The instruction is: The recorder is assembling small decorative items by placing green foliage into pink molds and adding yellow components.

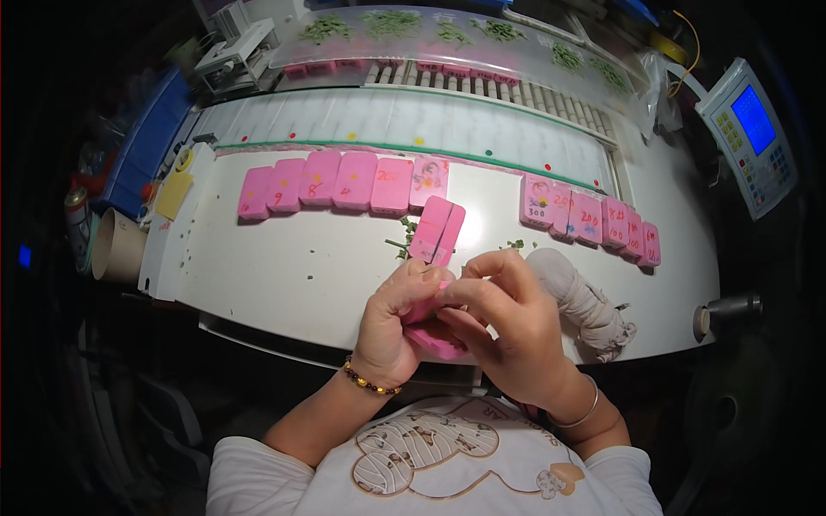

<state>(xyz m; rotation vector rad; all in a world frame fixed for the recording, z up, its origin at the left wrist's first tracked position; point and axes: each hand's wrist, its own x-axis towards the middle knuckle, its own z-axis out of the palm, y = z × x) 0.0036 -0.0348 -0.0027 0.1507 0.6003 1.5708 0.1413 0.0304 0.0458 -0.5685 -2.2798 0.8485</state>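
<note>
Close to the table's front edge, my left hand [391,314] is wrapped round a pink block [437,340]. Over its top, the fingers of my right hand [508,322] are bent and pinched together against the pink surface. What sits between those fingertips is hidden. Just beyond my hands lies another pink block [437,230] with a dark line down its face, tilted against the row behind. Small green leaf scraps [403,239] are scattered beside it. Right of my right hand lies a rolled grey-white cloth [575,297].
Marked pink blocks stand in a left row [323,181] and a right row [589,215]. Behind them run a white strip with coloured dots [344,116], rollers [482,88] and a translucent tray [533,45] bearing green leaf heaps. A blue-screened control panel [753,142] stands right; a cardboard tube [119,245] left.
</note>
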